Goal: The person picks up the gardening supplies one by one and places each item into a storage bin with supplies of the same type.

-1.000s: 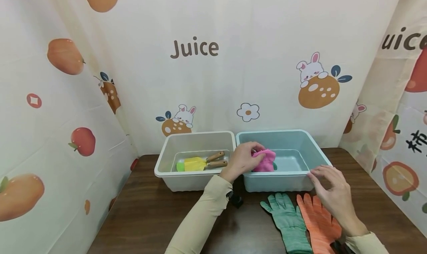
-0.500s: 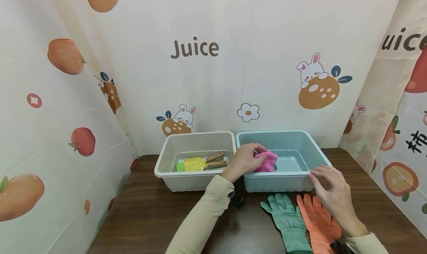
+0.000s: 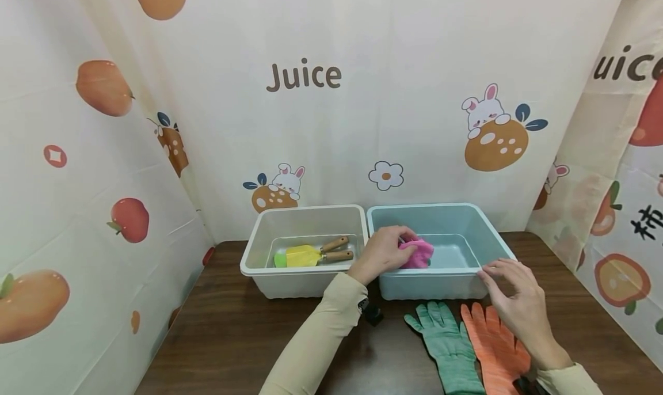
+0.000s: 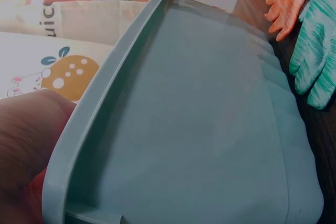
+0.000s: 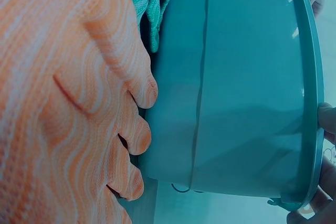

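Observation:
In the head view my left hand [image 3: 388, 248] reaches over the near rim of a light blue plastic bin [image 3: 430, 280] and pinches a crumpled pink cloth [image 3: 418, 254] at its left end. Most of the left fingers are hidden there. My right hand [image 3: 518, 294] grips the same bin's near right rim corner, thumb in front. From the right wrist, the right thumb [image 5: 328, 118] shows against the rim. In the left wrist view, part of the left hand [image 4: 26, 140] appears beyond the bin's rim, and the cloth is out of sight.
A beige bin [image 3: 295, 280] stands left of the blue one, holding yellow-bladed garden hand tools [image 3: 303, 255] with wooden handles and something green. Before the blue bin a green glove [image 3: 448, 349] and an orange glove [image 3: 494, 343] lie on the dark wooden table [image 3: 233, 337].
My left hand has shifted slightly right and lower in the blue bin, and the pink cloth with it. A small green bit beside the cloth is now out of sight. The right hand stays put.

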`<state>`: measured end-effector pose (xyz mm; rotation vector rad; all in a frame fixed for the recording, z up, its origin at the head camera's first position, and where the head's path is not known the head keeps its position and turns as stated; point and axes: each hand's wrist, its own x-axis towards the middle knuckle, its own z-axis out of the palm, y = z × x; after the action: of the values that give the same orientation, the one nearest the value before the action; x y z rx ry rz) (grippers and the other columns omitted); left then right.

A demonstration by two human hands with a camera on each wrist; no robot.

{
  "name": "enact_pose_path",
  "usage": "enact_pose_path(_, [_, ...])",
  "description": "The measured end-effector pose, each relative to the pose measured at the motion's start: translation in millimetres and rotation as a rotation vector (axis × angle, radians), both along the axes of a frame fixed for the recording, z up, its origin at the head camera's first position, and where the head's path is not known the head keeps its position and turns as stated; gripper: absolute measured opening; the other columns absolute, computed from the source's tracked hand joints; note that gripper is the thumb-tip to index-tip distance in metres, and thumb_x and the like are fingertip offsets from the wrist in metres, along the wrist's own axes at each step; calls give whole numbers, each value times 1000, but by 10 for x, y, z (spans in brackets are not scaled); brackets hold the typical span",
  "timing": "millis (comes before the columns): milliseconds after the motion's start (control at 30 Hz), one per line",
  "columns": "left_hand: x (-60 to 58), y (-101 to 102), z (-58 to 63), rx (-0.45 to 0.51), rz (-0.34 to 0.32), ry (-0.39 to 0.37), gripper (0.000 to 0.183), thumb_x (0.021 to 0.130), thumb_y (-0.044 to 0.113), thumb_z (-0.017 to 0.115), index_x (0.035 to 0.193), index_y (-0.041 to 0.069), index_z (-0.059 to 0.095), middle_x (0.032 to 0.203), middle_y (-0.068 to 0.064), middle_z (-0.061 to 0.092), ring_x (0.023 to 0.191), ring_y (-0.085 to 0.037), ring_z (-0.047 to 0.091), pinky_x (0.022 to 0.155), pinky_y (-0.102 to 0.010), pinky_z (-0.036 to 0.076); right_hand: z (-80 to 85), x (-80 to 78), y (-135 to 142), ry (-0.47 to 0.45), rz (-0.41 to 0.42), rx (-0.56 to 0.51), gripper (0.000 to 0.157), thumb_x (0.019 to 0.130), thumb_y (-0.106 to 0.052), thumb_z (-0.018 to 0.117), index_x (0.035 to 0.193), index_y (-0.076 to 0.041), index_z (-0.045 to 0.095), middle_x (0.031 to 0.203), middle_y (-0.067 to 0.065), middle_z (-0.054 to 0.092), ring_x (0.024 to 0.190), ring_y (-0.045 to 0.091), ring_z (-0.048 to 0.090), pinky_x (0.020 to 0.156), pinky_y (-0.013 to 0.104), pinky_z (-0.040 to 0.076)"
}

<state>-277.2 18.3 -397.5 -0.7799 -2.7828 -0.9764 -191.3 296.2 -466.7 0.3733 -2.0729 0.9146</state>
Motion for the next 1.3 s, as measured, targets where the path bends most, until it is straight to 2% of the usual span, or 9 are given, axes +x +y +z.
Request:
enact_pose_path(167, [26,10,11,-29,-17,-10,21,103,32,70,119,22,78,105,9,76,85,-1,61,75,-16,50,-6,13,-3,-2,-5,1,28,75,16,84,97,1,79,100,17,74,120,-11,48,115,7,28])
enact_pose_path(433, [56,-7,20,-7,-40,-19,23,104,30,69,122,19,78,108,8,77,95,-5,69,81,-17,52,1,22,-4,0,-6,0,29,75,16,84,97,-1,79,99,17,73,119,-11,48,112,5,29])
enact_pose_path(700, [64,-17,28,15,-47,3,22,103,29,69,121,21,78,107,8,77,91,-1,68,78,-15,51,7,23,0,-1,-6,4,29,75,16,83,97,-1,79,99,17,73,119,-10,48,112,5,29])
enact_pose_path(933, [82,-17,35,31,-55,22,21,104,29,69,120,20,78,107,8,77,96,-7,71,78,-15,51,34,41,-14,-7,-9,0,27,76,16,83,98,1,78,99,18,73,121,-12,47,110,4,29])
enact_pose_path(1133, [117,-39,-7,63,-57,19,20,104,29,68,119,21,79,107,8,78,91,0,69,80,-15,53,11,35,-19,-11,-14,-3,27,77,14,84,98,-2,80,100,17,73,120,-8,49,110,5,29])
enact_pose_path(1300, [140,-45,-23,82,-53,27,19,104,27,69,119,20,79,106,7,79,90,-1,69,77,-14,52,16,25,-27,-13,-11,-7,26,78,14,84,98,-1,79,101,16,74,120,-5,49,111,5,29])
